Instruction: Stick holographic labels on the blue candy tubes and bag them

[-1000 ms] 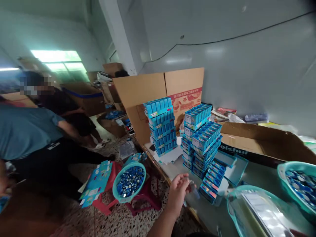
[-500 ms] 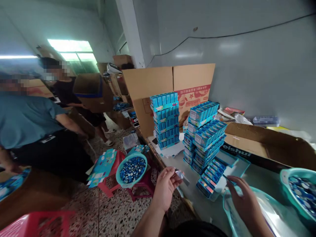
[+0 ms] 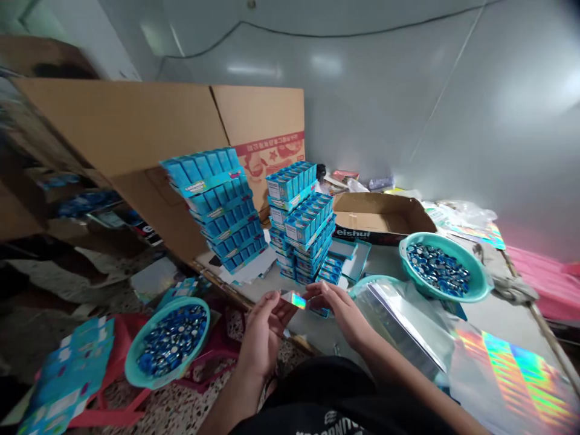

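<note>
Both my hands meet over the table's near edge and pinch a small shiny holographic piece between them. My left hand holds its left end with closed fingers. My right hand grips its right end. Just beyond them stand stacks of small blue boxes: a left stack and a right stack. A teal basin with clear plastic bags sits right of my right hand.
A teal bowl of blue caps sits on the table at right; another teal bowl rests on a red stool at lower left. Cardboard sheets stand behind the stacks, an open carton lies beyond. Holographic sheet at right.
The view has swung right and down, so the other people left the frame. My right hand moved left to meet my left hand, and both now hold the shiny piece.
</note>
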Tool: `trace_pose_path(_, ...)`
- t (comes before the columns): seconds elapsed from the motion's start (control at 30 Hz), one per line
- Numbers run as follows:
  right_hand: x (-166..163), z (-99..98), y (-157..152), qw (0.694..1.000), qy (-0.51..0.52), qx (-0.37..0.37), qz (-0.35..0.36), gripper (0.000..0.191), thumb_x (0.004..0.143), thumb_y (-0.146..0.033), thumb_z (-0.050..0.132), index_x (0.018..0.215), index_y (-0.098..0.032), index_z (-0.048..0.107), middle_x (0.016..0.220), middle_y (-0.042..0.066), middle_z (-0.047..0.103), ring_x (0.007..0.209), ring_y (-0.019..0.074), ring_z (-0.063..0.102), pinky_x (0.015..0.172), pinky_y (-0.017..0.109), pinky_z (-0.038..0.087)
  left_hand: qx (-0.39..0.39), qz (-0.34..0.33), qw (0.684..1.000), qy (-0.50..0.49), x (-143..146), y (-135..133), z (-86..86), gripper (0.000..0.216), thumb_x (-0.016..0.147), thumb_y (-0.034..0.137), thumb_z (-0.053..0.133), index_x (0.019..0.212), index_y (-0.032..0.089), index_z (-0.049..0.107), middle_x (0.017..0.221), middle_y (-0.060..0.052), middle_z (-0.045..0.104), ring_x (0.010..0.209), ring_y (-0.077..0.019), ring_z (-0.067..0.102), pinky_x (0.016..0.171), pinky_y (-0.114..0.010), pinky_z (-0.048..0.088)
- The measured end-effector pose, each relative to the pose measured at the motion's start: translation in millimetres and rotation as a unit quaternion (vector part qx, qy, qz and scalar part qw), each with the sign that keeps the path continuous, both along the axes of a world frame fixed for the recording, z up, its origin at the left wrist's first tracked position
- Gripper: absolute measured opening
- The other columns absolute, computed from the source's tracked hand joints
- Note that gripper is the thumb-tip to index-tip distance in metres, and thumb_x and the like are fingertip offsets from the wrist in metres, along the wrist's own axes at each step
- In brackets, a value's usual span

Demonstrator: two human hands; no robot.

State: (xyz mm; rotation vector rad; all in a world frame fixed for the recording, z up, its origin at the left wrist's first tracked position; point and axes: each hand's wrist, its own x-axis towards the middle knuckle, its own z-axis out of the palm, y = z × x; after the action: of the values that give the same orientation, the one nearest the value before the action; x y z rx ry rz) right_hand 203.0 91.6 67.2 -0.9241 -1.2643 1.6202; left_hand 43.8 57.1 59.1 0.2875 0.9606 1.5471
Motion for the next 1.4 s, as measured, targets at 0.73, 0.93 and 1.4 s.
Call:
trace_pose_path(0.73, 23, -14.1, -8, 0.99, 0.004, -0.058, -0.129, 0.034, 0.064, -0.046, 0.084, 0.081, -0.018, 0.073, 0.077, 0.002, 0.072, 0.07, 0.0153, 0.063, 0.071, 0.029, 0.049, -0.066, -0.118, 0.99, -0.029, 18, 27, 0.2, 0.014, 0.082, 0.026, 0.063, 0.09, 0.014, 0.064, 0.085, -0.011, 0.076, 0.081, -0.0215, 0.074, 0.08, -0.037, 0.061)
trace_pose_path(0.93, 27, -21.2, -4, 0.987, 0.001, -0.044, -0.155, 0.03, 0.065, -0.041, 0.083, 0.08, -0.017, 0.072, 0.073, 0.001, 0.071, 0.067, 0.0152, 0.062, 0.069, 0.029, 0.048, -0.05, -0.151, 0.987, 0.033, 21, 36, -7.7, 0.04, 0.062, 0.027, 0.086, 0.095, 0.016, 0.066, 0.088, -0.006, 0.075, 0.079, -0.0181, 0.072, 0.075, -0.032, 0.062)
trace_pose_path(1.4, 55, -80.9, 10, 0.949, -0.263, 0.009, -0.177, 0.013, 0.078, -0.025, 0.067, 0.082, -0.016, 0.075, 0.062, -0.001, 0.059, 0.058, 0.0113, 0.049, 0.055, 0.024, 0.035, -0.007, -0.299, 0.919, 0.256, 40, 81, -69.1, 0.055, 0.05, 0.057, 0.087, 0.08, 0.014, 0.069, 0.075, -0.003, 0.071, 0.075, -0.0162, 0.065, 0.069, -0.025, 0.055)
